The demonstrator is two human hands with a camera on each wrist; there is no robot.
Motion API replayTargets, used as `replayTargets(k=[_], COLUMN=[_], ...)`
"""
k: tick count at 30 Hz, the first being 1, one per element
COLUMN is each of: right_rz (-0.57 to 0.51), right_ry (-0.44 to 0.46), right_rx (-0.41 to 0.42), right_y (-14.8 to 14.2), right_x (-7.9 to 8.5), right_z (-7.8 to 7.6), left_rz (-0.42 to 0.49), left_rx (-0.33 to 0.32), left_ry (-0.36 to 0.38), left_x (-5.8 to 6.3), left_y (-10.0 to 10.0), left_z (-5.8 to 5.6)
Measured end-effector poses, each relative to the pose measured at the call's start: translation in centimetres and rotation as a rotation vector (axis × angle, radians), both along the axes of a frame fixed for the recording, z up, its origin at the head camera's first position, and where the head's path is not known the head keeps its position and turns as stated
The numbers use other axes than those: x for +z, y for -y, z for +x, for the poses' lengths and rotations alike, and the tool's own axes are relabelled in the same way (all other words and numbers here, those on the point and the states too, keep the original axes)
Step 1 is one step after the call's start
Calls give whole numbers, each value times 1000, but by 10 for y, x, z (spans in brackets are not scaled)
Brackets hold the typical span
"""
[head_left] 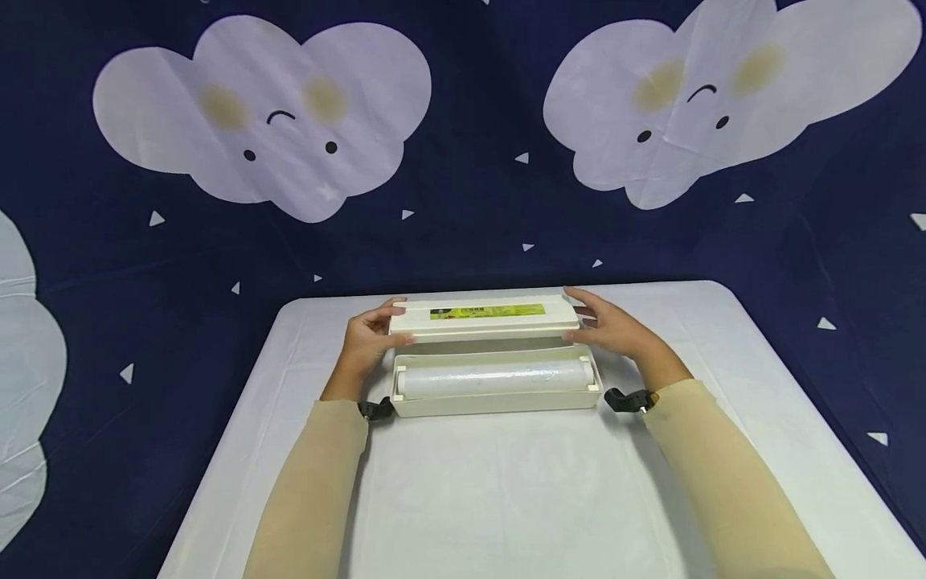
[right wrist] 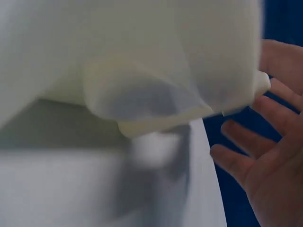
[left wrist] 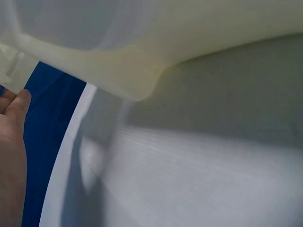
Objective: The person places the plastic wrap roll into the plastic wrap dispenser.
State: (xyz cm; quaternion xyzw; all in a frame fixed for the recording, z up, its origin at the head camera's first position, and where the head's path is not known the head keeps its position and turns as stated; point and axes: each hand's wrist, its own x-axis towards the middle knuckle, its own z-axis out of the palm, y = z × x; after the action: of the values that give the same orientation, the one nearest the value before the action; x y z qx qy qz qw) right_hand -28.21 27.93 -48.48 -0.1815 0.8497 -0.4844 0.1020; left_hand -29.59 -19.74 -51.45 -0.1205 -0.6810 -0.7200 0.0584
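A long white lid (head_left: 492,326) with a green and yellow label (head_left: 488,311) is held just behind its box in the head view. My left hand (head_left: 359,344) grips the lid's left end, thumb at the near edge and fingers at the far edge. At the opposite end my right hand (head_left: 616,330) holds it likewise, its lower fingers spread in the right wrist view. The open white box (head_left: 499,402) lies in front of the lid. Inside it is a roll of cling film (head_left: 492,378). The box's pale underside (left wrist: 137,80) fills much of the left wrist view.
A white cloth covers the table (head_left: 506,490), whose far edge runs just behind the lid. Beyond it hangs a dark blue curtain (head_left: 477,233) printed with clouds and small triangles. Black wrist straps (head_left: 628,400) sit close to both ends of the box.
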Motion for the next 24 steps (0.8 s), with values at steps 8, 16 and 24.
replayTargets(k=[8, 16, 24], right_rz=[-46, -44, -55], right_ry=[5, -37, -78], right_rx=[-63, -96, -138], right_y=[11, 17, 17], right_x=[2, 1, -1], right_z=[2, 4, 9], left_rz=[17, 45, 49], left_rx=[8, 4, -33], left_ry=[6, 1, -5], left_x=[-3, -8, -10], left_y=[1, 3, 6], left_z=[4, 6, 5])
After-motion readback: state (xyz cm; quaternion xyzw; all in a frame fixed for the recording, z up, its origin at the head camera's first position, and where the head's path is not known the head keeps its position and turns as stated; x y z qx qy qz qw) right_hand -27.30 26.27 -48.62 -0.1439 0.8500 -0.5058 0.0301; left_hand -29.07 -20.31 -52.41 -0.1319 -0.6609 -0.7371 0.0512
